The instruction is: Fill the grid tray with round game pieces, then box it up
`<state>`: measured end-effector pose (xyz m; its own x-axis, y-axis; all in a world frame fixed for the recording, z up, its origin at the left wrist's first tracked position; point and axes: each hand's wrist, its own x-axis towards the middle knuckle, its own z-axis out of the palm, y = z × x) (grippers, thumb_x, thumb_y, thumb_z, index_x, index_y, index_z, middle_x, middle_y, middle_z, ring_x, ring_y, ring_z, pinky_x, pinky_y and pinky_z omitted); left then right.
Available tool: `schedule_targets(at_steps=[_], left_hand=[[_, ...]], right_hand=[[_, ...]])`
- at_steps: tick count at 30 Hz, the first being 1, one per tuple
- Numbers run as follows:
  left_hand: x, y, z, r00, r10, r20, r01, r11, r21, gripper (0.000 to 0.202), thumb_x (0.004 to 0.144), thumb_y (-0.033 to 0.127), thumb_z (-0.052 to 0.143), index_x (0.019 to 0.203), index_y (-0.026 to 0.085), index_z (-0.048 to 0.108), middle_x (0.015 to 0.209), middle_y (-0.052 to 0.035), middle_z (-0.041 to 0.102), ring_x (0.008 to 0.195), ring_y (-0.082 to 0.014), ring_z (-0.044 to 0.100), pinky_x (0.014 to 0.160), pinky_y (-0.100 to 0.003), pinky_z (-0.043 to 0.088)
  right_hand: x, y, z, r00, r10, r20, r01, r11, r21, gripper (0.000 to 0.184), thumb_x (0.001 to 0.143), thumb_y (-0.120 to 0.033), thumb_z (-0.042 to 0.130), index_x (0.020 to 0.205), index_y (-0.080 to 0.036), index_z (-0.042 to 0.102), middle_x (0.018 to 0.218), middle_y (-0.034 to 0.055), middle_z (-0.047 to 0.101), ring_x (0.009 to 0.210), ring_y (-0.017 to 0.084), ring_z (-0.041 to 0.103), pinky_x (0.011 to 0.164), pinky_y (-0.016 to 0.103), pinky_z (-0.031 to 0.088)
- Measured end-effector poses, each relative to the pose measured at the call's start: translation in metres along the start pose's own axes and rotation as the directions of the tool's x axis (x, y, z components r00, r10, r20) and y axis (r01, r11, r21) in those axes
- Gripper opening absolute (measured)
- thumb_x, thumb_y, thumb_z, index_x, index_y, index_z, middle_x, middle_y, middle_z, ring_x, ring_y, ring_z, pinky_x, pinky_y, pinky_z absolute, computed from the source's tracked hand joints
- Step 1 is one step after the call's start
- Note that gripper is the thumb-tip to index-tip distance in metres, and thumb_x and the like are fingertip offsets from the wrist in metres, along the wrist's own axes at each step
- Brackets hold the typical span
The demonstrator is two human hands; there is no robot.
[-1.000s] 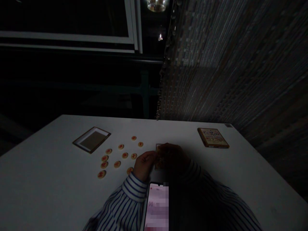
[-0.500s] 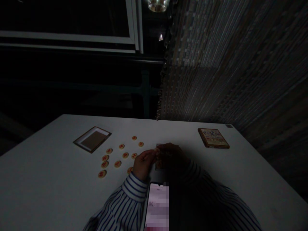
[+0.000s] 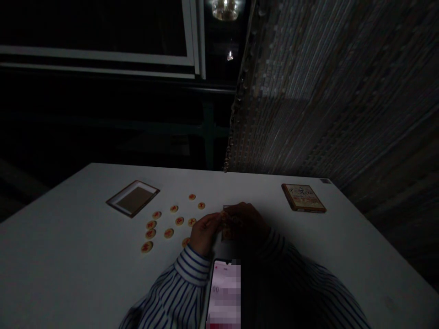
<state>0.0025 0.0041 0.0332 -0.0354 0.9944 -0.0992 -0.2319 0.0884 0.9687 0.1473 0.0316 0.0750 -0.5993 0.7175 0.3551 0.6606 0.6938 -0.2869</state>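
Note:
My left hand (image 3: 203, 235) is closed, thumb and fingers pinched at a round Chinese chess piece (image 3: 224, 214). Close against it, my right hand (image 3: 249, 221) curls its fingers over the same spot; deep shadow hides what they grip. Under both hands lies a small tray (image 3: 225, 207), partly covered, with more pieces (image 3: 227, 234) in it. To the left, several loose chess pieces (image 3: 168, 233) with red characters lie flat on the white table. One piece (image 3: 185, 242) is partly hidden by my left wrist.
An open box part (image 3: 115, 200) with a brown inside rests at the left on the table (image 3: 85, 274). A box lid with Chinese writing (image 3: 303, 198) lies at the right. A lit phone (image 3: 219, 278) sits between my forearms. A string curtain (image 3: 284, 114) hangs behind.
My hands stay almost in place, with slight finger movement over the tray. A piece at the fingertips shows a little more clearly. The view has shifted slightly.

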Motion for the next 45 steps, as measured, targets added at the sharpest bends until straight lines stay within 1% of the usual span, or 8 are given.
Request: schedule_targets(at_steps=[5, 10, 15, 22, 27, 32, 38, 45], left_hand=[[0.001, 0.001, -0.002, 0.996, 0.042, -0.076, -0.032, 0.992, 0.124, 0.026, 0.066, 0.035, 0.054, 0.081, 0.014, 0.062, 0.083, -0.007, 0.065, 0.08, -0.0167, 0.059, 0.075, -0.027, 0.045], [0.001, 0.001, -0.003, 0.982, 0.118, -0.148, -0.076, 0.961, 0.265, 0.027, 0.065, 0.035, 0.054, 0.078, 0.013, 0.063, 0.079, -0.0071, 0.066, 0.078, -0.0169, 0.059, 0.074, -0.028, 0.045], [0.0, -0.001, -0.002, 0.977, 0.174, -0.127, -0.118, 0.926, 0.359, 0.025, 0.066, 0.032, 0.052, 0.077, 0.013, 0.062, 0.077, -0.0065, 0.065, 0.074, -0.0163, 0.058, 0.071, -0.028, 0.045], [0.001, -0.009, -0.006, 0.976, 0.197, -0.088, -0.134, 0.874, 0.468, 0.026, 0.067, 0.034, 0.05, 0.079, 0.015, 0.062, 0.074, -0.0052, 0.064, 0.071, -0.0169, 0.058, 0.067, -0.029, 0.045], [0.001, -0.012, -0.008, 0.976, 0.213, -0.049, -0.153, 0.824, 0.546, 0.025, 0.068, 0.032, 0.048, 0.082, 0.016, 0.062, 0.079, -0.0064, 0.064, 0.073, -0.0168, 0.058, 0.068, -0.03, 0.044], [0.002, -0.013, -0.007, 0.976, 0.208, -0.057, -0.14, 0.812, 0.567, 0.024, 0.069, 0.03, 0.047, 0.084, 0.016, 0.061, 0.08, -0.0067, 0.064, 0.074, -0.0166, 0.057, 0.07, -0.03, 0.044], [0.0, -0.009, -0.006, 0.98, 0.189, -0.064, -0.12, 0.811, 0.573, 0.023, 0.069, 0.029, 0.049, 0.084, 0.016, 0.061, 0.08, -0.0068, 0.064, 0.074, -0.0168, 0.057, 0.069, -0.029, 0.044], [0.0, -0.01, -0.005, 0.983, 0.164, -0.078, -0.097, 0.837, 0.539, 0.023, 0.068, 0.029, 0.05, 0.084, 0.016, 0.061, 0.079, -0.0066, 0.064, 0.074, -0.0172, 0.057, 0.069, -0.03, 0.044]], right_hand=[[0.004, -0.001, -0.006, 0.998, -0.014, 0.064, 0.015, 1.0, -0.022, 0.032, 0.081, -0.039, 0.035, 0.071, -0.018, 0.057, 0.064, 0.0007, 0.059, 0.057, 0.01, 0.05, 0.054, 0.021, 0.029], [0.002, 0.0, -0.015, 0.998, -0.028, 0.064, 0.035, 0.993, -0.116, 0.03, 0.079, -0.041, 0.036, 0.078, -0.018, 0.056, 0.07, 0.002, 0.06, 0.065, 0.013, 0.052, 0.06, 0.024, 0.031], [-0.001, 0.004, -0.016, 0.993, 0.053, 0.104, -0.035, 0.987, -0.16, 0.032, 0.076, -0.042, 0.038, 0.09, -0.019, 0.056, 0.08, 0.0047, 0.062, 0.075, 0.017, 0.055, 0.064, 0.026, 0.035], [0.0, 0.009, -0.012, 0.959, 0.143, 0.246, -0.099, 0.978, -0.182, 0.048, 0.06, -0.05, 0.054, 0.097, -0.02, 0.055, 0.089, 0.0055, 0.062, 0.079, 0.02, 0.056, 0.067, 0.027, 0.039], [0.0, 0.011, -0.002, 0.941, 0.137, 0.308, -0.079, 0.978, -0.195, 0.033, 0.068, -0.046, 0.048, 0.086, -0.02, 0.058, 0.08, 0.0044, 0.063, 0.07, 0.017, 0.057, 0.06, 0.025, 0.038], [0.002, 0.009, 0.003, 0.938, 0.143, 0.315, -0.07, 0.97, -0.232, 0.03, 0.071, -0.044, 0.044, 0.081, -0.02, 0.059, 0.076, 0.0042, 0.063, 0.067, 0.016, 0.057, 0.055, 0.023, 0.037], [0.006, 0.008, 0.005, 0.889, 0.204, 0.409, -0.058, 0.938, -0.341, 0.034, 0.072, -0.048, 0.042, 0.079, -0.02, 0.06, 0.076, 0.0075, 0.063, 0.07, 0.02, 0.059, 0.056, 0.026, 0.04], [0.009, 0.001, 0.004, 0.87, 0.238, 0.431, -0.059, 0.92, -0.388, 0.035, 0.071, -0.047, 0.042, 0.084, -0.02, 0.06, 0.081, 0.0094, 0.063, 0.071, 0.021, 0.058, 0.057, 0.029, 0.042]])
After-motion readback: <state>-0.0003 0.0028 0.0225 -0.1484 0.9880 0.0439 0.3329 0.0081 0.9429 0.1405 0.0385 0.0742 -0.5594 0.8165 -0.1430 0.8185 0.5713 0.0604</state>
